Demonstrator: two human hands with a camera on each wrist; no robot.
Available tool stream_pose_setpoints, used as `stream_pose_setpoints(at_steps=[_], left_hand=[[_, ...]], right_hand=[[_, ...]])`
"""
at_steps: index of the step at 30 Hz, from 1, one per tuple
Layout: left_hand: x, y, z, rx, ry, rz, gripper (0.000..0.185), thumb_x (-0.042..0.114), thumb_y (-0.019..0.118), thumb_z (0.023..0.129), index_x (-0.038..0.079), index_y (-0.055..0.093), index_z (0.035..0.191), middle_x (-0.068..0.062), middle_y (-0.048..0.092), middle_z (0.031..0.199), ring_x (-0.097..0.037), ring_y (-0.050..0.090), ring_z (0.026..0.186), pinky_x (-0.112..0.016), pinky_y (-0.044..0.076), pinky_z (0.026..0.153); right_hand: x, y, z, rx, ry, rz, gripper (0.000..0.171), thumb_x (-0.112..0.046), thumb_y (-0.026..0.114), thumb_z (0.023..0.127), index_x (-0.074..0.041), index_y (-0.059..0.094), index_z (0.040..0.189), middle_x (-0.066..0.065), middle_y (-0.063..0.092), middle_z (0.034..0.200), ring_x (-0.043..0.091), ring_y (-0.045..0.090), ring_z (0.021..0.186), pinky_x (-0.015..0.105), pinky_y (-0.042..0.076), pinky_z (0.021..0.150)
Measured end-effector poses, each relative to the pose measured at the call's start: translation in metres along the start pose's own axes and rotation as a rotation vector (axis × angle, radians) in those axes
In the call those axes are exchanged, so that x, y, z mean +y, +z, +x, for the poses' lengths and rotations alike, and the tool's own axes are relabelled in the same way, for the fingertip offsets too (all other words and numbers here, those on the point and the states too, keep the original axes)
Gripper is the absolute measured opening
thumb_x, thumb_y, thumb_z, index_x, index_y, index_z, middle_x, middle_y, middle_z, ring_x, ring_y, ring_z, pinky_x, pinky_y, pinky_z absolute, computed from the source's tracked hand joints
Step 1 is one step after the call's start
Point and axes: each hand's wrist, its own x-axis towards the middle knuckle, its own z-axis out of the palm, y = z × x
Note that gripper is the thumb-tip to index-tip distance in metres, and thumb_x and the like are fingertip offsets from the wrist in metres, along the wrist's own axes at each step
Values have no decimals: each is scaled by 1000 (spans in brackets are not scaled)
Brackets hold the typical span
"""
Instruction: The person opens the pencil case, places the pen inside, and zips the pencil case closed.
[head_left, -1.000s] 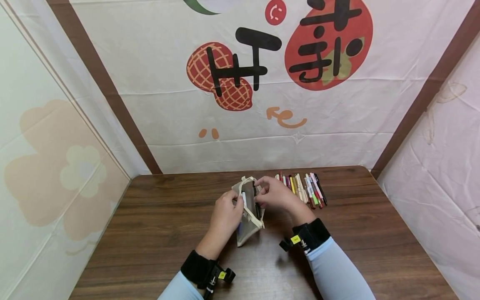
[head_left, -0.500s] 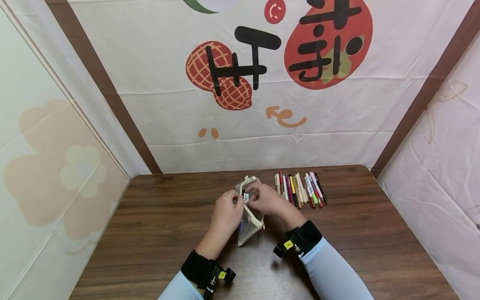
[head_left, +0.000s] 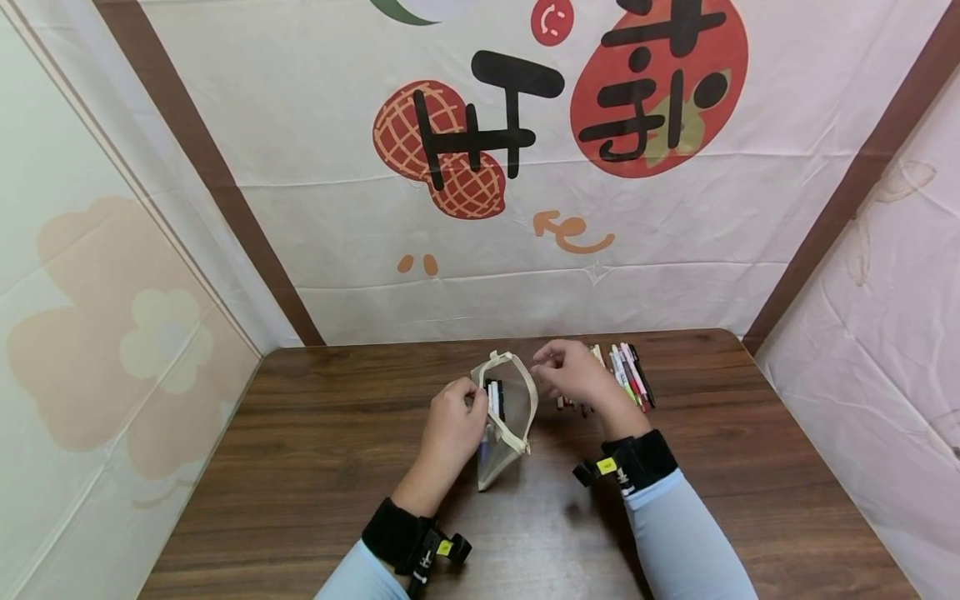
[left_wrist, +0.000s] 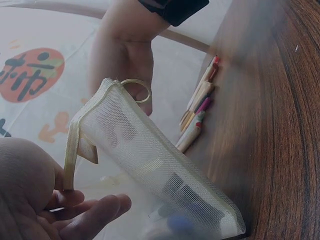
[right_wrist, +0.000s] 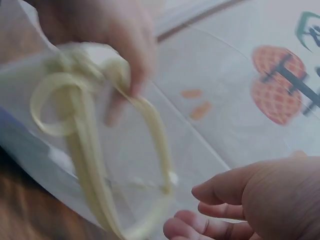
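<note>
Pinching the mesh pouch [head_left: 504, 425] rim, left hand [head_left: 450, 429] fingers, right hand [head_left: 570, 377] loosely curled, empty, over pens [head_left: 626, 375] near table [head_left: 300, 467] edge.

head view looks down from above the table [head_left: 315, 467], both wrist views sit close (sharing the mesh pouch [left_wrist: 150, 160]).

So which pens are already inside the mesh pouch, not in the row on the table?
The black and white pens standing in the open mouth of the mesh pouch, which the left hand holds; the rest lie in a row by the right hand.
</note>
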Motion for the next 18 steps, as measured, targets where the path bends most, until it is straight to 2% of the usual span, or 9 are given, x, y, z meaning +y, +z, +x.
stream_pose_setpoints(at_steps=[5, 7, 12, 18], left_hand=[[1, 1, 0, -2, 0, -1, 17, 17, 60, 100, 8, 70, 91, -8, 70, 95, -20, 61, 79, -36, 54, 73], [1, 1, 0, -2, 0, -1, 17, 17, 60, 100, 8, 70, 90, -8, 70, 95, -20, 61, 80, -36, 54, 75], [1, 1, 0, -8, 1, -2, 17, 18, 60, 101, 9, 70, 90, -7, 70, 95, -20, 61, 79, -36, 54, 73], [1, 1, 0, -18, -12, -3, 17, 18, 60, 101, 9, 70, 91, -7, 70, 96, -18, 61, 77, -33, 54, 71]], right_hand=[[18, -35, -3, 124, 48, -176, 32, -30, 65, 104, -10, 68, 129, 15, 73, 113, 34, 72, 93, 39, 58, 75], [27, -48, -4, 161, 85, -231, 34, -33, 62, 105, -12, 67, 132, 15, 70, 122, 32, 70, 100, 42, 56, 80], [52, -74, -7, 210, 177, -296, 41, -32, 54, 108, -8, 61, 140, 23, 62, 139, 40, 64, 119, 52, 55, 90], [76, -94, -9, 264, 287, -344, 41, -28, 51, 108, -3, 60, 139, 26, 60, 140, 41, 63, 118, 54, 55, 91]])
